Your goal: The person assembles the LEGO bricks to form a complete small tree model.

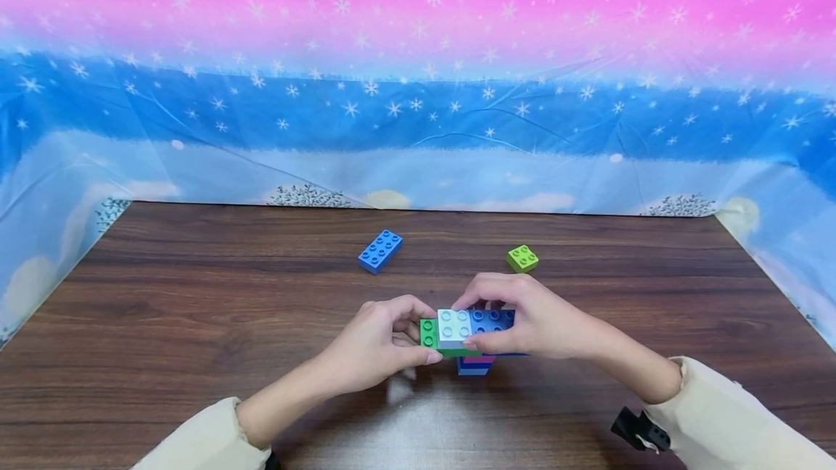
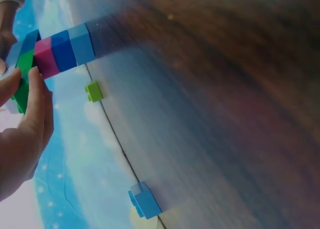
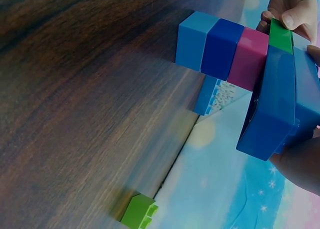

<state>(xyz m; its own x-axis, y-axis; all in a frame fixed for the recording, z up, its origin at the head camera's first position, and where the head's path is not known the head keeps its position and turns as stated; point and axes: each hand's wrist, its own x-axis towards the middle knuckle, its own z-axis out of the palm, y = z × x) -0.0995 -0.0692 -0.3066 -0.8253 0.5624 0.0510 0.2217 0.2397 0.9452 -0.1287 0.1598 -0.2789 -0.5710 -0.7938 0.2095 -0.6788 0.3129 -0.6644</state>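
Note:
A stack of toy building bricks stands between both hands. Its narrow column runs from a light blue brick through a dark blue brick to a pink brick. Above the column, a green brick and a blue brick lie side by side. The top layer has a white brick beside another blue brick. My left hand pinches the green brick's end between thumb and fingers. My right hand grips the top layer where white meets blue, partly hiding the blue end.
Farther back on the brown wooden table lie a loose blue brick, left of the stack, and a small lime green brick, to its right. A snowflake-patterned cloth hangs behind the table's far edge.

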